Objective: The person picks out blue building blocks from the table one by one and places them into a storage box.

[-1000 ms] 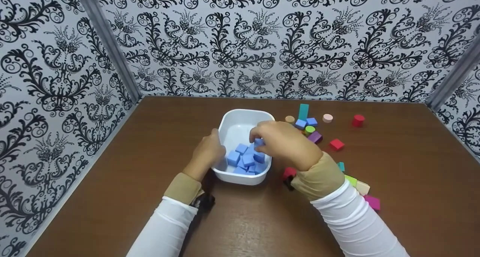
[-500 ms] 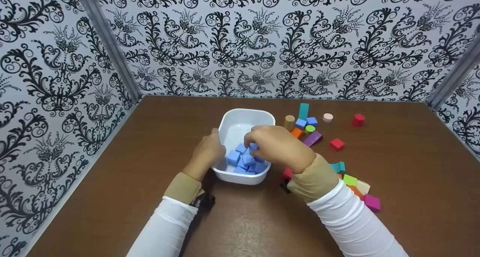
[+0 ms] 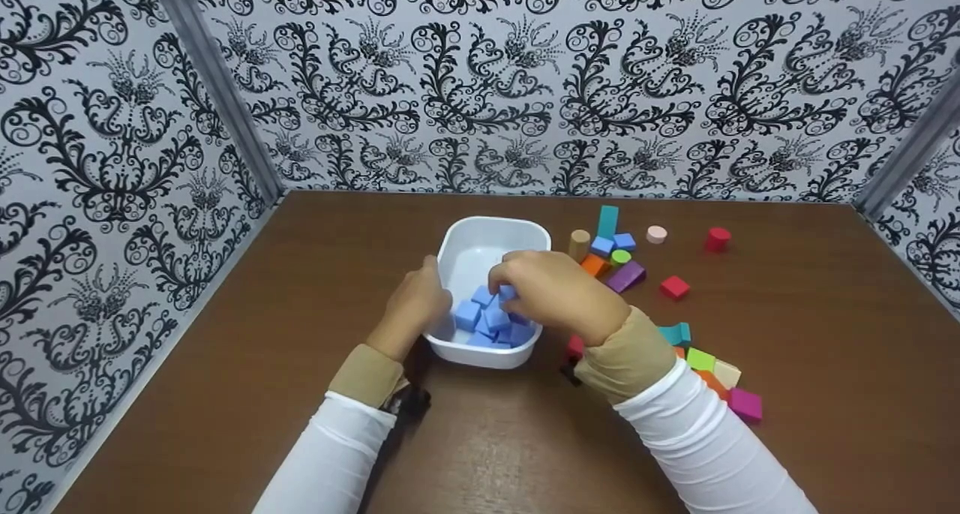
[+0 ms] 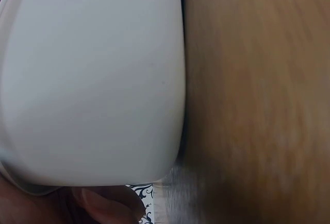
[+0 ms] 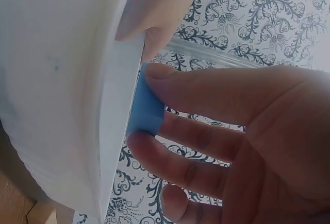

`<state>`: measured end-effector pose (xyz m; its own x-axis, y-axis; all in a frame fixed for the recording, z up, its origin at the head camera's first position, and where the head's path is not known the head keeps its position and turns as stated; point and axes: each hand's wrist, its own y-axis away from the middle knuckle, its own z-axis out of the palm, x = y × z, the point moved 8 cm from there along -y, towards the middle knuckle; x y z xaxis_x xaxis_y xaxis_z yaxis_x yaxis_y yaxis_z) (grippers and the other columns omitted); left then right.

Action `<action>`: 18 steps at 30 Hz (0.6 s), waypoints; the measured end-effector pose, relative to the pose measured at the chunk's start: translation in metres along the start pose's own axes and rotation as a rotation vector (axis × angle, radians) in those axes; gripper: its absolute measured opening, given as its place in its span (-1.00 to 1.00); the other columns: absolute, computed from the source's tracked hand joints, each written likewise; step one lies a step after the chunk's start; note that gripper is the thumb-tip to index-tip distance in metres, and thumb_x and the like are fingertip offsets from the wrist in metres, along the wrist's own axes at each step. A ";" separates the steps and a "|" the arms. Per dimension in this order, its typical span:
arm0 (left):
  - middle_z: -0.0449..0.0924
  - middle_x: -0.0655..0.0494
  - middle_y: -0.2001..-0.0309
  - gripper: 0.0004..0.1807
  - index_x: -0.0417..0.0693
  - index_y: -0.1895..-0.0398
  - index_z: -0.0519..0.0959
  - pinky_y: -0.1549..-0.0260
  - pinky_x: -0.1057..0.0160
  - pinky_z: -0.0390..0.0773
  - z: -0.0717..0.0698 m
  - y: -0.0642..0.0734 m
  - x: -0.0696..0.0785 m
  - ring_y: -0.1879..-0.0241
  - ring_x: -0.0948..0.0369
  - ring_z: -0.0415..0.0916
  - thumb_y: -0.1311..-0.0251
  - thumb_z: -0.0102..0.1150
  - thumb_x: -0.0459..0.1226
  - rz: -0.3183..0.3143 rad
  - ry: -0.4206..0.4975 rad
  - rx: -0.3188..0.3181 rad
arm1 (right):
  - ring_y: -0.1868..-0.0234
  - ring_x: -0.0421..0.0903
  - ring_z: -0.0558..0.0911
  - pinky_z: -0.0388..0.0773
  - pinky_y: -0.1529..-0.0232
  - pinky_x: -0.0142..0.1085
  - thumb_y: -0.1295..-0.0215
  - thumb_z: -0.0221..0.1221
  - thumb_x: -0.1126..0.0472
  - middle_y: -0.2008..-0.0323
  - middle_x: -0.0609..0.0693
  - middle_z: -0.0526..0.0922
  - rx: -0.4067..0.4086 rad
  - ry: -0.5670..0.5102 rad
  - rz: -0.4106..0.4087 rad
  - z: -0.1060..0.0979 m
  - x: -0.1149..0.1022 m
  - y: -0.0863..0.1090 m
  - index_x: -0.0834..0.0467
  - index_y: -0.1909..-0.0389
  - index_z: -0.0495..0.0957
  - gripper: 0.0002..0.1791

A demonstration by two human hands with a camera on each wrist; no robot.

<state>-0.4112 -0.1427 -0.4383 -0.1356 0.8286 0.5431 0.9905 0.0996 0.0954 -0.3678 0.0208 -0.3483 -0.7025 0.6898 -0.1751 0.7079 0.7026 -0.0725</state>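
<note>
A white plastic tub [image 3: 480, 358] stands on the brown table with several blue blocks [image 3: 466, 317] heaped in its near half. My left hand [image 3: 417, 298] grips the tub's left rim; in the right wrist view the left hand [image 5: 164, 13] shows over the rim. The tub's outer wall [image 4: 93, 80] fills much of the left wrist view. Over the tub's right side is my right hand [image 3: 559, 293], low above the heap. It pinches a blue block [image 5: 146, 112] between thumb and fingertips. Whether that block touches the heap is hidden.
Right of the tub lie a teal block [image 3: 608, 220], a tan cylinder [image 3: 578, 245], a purple block [image 3: 625, 277] and a red cylinder [image 3: 718, 239]. Several more blocks, among them a magenta one [image 3: 745, 405], lie beside the right sleeve. Patterned walls [image 3: 480, 109] bound the table.
Over the last second my right hand has moved slightly left and down into the tub with the blue block. My left hand has stayed on the rim.
</note>
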 end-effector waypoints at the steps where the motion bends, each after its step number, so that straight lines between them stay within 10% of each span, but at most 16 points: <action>1: 0.61 -0.37 -0.23 -0.31 -0.28 -0.55 0.25 -0.14 -0.22 0.58 0.000 0.000 0.000 -0.17 -0.18 0.64 -0.34 0.08 -0.36 -0.002 0.000 0.000 | 0.17 -0.02 0.71 0.72 0.02 -0.08 -0.33 0.40 0.27 0.10 0.02 0.79 -0.002 0.001 0.001 0.000 0.000 0.000 0.11 0.05 0.81 -0.80; 18: 0.61 -0.36 -0.23 -0.30 -0.26 -0.56 0.25 -0.14 -0.23 0.58 0.000 -0.001 -0.001 -0.18 -0.19 0.64 -0.34 0.09 -0.34 -0.006 -0.001 0.000 | 0.14 -0.01 0.71 0.71 -0.02 -0.07 -0.34 0.42 0.24 0.10 0.03 0.78 0.000 0.005 -0.003 -0.001 0.000 0.001 0.12 0.04 0.81 -0.80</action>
<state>-0.4117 -0.1437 -0.4390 -0.1414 0.8284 0.5420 0.9896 0.1044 0.0987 -0.3675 0.0216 -0.3472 -0.7047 0.6889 -0.1700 0.7061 0.7043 -0.0734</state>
